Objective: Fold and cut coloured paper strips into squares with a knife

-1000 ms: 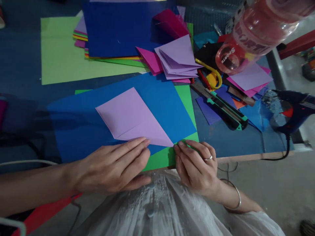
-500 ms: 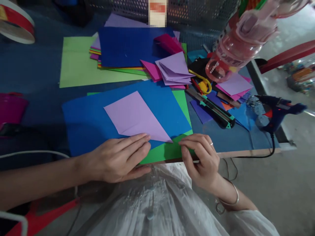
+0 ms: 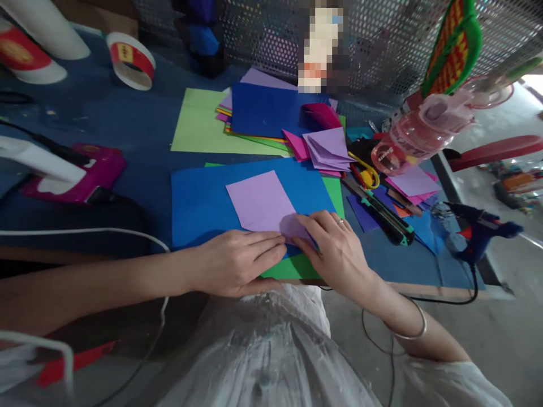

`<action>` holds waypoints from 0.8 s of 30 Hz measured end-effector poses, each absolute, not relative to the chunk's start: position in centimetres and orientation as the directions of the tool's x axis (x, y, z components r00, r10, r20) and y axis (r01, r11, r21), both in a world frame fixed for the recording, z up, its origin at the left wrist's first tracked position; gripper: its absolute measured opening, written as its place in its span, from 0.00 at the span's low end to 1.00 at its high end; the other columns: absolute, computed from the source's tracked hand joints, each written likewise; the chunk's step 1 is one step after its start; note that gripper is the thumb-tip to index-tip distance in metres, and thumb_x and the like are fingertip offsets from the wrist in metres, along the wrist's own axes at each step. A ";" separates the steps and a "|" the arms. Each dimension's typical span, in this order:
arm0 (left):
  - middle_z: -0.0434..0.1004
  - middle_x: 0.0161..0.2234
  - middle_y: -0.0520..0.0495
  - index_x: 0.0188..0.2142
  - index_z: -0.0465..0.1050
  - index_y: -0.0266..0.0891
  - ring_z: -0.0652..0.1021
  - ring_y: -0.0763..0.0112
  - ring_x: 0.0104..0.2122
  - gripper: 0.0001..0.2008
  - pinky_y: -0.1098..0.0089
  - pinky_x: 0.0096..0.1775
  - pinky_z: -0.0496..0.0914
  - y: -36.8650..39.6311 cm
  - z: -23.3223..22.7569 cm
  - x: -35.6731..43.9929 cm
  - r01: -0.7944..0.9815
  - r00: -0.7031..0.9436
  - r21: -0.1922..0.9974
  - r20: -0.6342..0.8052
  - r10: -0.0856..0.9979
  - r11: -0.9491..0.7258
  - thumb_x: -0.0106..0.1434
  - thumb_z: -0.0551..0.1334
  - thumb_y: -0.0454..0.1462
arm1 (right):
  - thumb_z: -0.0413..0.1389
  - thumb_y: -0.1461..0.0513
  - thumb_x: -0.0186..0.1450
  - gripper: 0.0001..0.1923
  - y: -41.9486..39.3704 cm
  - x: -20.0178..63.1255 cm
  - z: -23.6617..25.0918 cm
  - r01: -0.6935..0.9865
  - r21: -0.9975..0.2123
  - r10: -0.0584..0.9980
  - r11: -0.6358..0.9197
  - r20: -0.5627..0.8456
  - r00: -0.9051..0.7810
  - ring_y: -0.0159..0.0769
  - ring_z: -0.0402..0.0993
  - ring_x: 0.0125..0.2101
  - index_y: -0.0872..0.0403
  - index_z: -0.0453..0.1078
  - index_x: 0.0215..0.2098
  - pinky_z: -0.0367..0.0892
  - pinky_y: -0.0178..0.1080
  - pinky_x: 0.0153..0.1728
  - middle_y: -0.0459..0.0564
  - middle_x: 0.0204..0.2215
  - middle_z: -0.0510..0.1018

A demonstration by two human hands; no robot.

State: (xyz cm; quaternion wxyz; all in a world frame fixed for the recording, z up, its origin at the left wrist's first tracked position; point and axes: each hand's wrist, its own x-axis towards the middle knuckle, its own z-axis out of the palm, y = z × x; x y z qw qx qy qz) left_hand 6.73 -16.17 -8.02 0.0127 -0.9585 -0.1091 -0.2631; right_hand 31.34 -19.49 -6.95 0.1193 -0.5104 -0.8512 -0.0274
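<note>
A folded sheet of lilac paper (image 3: 263,198) lies on a blue sheet (image 3: 199,198), which rests over a green sheet (image 3: 297,268). My left hand (image 3: 244,260) is stretched out, its fingertips lying flat along the paper's near edge. At the paper's narrow right end, my right hand (image 3: 335,240) has thumb and fingers closed about the pointed corner. The fingers partly cover that tip.
Behind are coloured sheets (image 3: 267,110) and folded lilac pieces (image 3: 328,148). To the right stand a cutter knife (image 3: 388,220), a pink bottle (image 3: 413,138) and a glue gun (image 3: 477,226). A magenta power strip (image 3: 76,175) with cables lies left; a tape roll (image 3: 131,61) stands behind.
My right hand has moved from beside the lilac paper onto its right corner. My left hand stays on the near edge. The view has tilted up and shifted left.
</note>
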 end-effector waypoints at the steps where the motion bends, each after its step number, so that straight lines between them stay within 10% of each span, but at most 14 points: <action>1: 0.86 0.48 0.31 0.52 0.76 0.25 0.86 0.55 0.51 0.23 0.63 0.51 0.81 -16.2 -8.1 6.7 0.223 0.838 0.033 0.504 0.209 -0.974 0.79 0.52 0.45 | 0.50 0.55 0.79 0.17 -19.4 31.3 -6.9 0.869 -0.042 0.852 0.494 0.224 -0.473 0.45 0.74 0.41 0.52 0.74 0.59 0.64 0.45 0.40 0.55 0.45 0.80; 14: 0.86 0.48 0.29 0.51 0.76 0.25 0.86 0.50 0.48 0.25 0.58 0.47 0.82 -17.7 -8.3 1.0 0.439 0.820 -0.139 0.466 0.333 -0.887 0.78 0.55 0.48 | 0.52 0.55 0.79 0.17 -19.4 31.4 -7.1 0.844 0.117 0.804 0.523 0.263 -0.534 0.42 0.72 0.38 0.49 0.77 0.58 0.62 0.43 0.36 0.52 0.43 0.81; 24: 0.86 0.42 0.46 0.50 0.75 0.44 0.86 0.59 0.38 0.14 0.65 0.34 0.76 -14.9 -6.1 0.8 0.647 0.573 0.313 0.403 0.714 -0.696 0.76 0.56 0.46 | 0.60 0.50 0.73 0.19 -16.6 31.7 -5.0 0.885 -0.169 0.901 0.433 0.067 -0.428 0.48 0.79 0.46 0.53 0.73 0.54 0.72 0.46 0.43 0.55 0.46 0.81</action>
